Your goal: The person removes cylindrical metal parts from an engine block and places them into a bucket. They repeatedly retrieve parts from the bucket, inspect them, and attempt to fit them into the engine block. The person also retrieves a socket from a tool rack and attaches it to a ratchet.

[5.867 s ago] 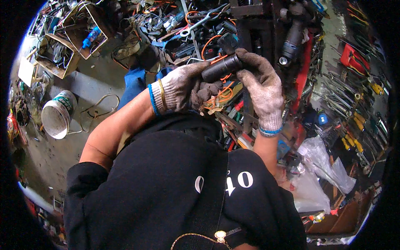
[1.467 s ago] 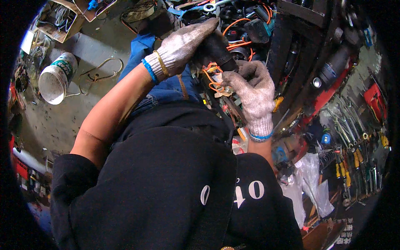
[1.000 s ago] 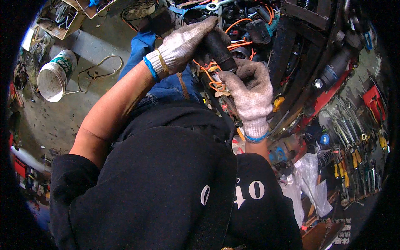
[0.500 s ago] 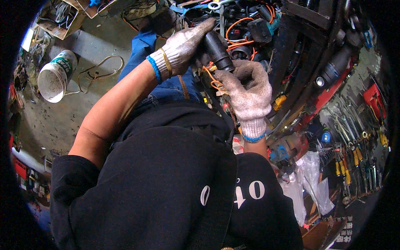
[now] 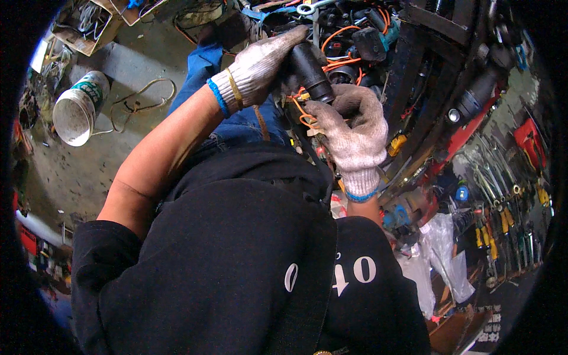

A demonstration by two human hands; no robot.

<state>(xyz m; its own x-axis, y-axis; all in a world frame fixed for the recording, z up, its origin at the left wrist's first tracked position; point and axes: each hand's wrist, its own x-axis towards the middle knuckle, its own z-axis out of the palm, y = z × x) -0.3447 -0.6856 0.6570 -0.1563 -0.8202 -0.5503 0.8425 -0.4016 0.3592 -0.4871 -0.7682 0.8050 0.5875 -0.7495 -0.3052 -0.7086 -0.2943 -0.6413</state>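
Both my hands wear off-white knit gloves with blue cuffs, dirty at the fingers. My left hand (image 5: 257, 65) is wrapped round the upper part of a black cylindrical part (image 5: 310, 74), its fingers mostly hidden behind it. The part slants down to the right and has a ringed lower end. At that end my right hand (image 5: 358, 130) is curled, thumb and forefinger closed about the rim. Whether a small piece sits between those fingertips is hidden. Just left of the right thumb hangs a thin orange cord (image 5: 306, 117).
Orange cable (image 5: 340, 62) and power tools crowd the space beyond my hands. A dark metal frame (image 5: 408, 89) stands to the right, then rows of wrenches (image 5: 494, 171) and screwdrivers (image 5: 488, 236). A white bucket (image 5: 74, 115) lies tipped on the floor at left, with a rope (image 5: 139, 106).
Almost nothing differs. The black cylindrical part and my right hand have shifted very slightly; both hands keep their hold.
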